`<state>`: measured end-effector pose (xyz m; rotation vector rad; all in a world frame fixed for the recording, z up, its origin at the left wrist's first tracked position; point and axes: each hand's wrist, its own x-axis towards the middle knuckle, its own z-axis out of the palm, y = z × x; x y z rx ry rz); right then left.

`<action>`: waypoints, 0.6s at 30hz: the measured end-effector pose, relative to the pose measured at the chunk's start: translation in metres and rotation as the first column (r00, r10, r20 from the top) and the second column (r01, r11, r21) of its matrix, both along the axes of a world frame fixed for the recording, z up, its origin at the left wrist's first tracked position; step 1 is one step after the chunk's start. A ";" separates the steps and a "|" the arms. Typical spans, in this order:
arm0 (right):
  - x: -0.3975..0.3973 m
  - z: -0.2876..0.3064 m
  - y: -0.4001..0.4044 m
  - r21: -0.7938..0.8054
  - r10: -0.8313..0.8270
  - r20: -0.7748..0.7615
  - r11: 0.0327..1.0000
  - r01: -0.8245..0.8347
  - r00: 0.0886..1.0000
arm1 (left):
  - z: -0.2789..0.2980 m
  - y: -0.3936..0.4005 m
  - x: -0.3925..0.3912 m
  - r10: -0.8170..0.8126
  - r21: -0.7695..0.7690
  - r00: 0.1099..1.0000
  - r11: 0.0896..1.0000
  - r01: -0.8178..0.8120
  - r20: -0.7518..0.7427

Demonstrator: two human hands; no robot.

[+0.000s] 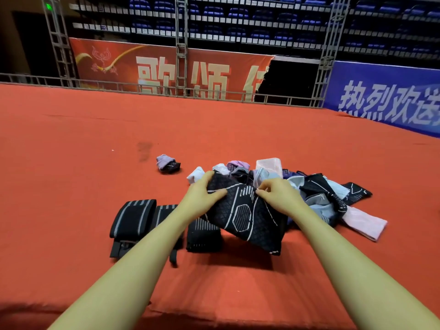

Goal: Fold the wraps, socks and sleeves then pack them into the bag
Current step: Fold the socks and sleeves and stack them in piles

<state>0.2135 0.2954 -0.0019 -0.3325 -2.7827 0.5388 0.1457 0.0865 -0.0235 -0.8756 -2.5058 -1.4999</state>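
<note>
Folding a patterned sleeve above the pile

Both hands lift the black sleeve (pixel 247 210) just before the unsorted pile (pixel 309 186): left hand (pixel 202 194) and right hand (pixel 277 190) each pinch its upper edge, apparently letting it hang flat for folding. Folded wraps (pixel 133 217) lie left of the pile.

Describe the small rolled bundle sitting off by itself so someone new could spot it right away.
Start at the heap of clothes on the red carpet. Look left of it, past a gap of bare carpet, to the small bundle. It alone lies apart, lilac on top, black below.
</note>
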 end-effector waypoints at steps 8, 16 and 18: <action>0.004 -0.054 -0.017 0.144 -0.013 0.096 0.990 -0.001 0.995 | -0.048 0.003 0.015 0.131 -0.365 0.966 0.930 -0.041 0.224; 0.022 -0.135 -0.040 0.165 0.091 0.349 0.974 -0.157 0.933 | -0.058 0.009 0.032 -0.003 -0.069 0.984 0.997 0.016 0.180; 0.022 -0.143 -0.040 0.181 0.084 0.303 0.973 -0.144 0.949 | -0.066 0.016 0.037 -0.036 0.021 0.967 0.999 0.032 0.251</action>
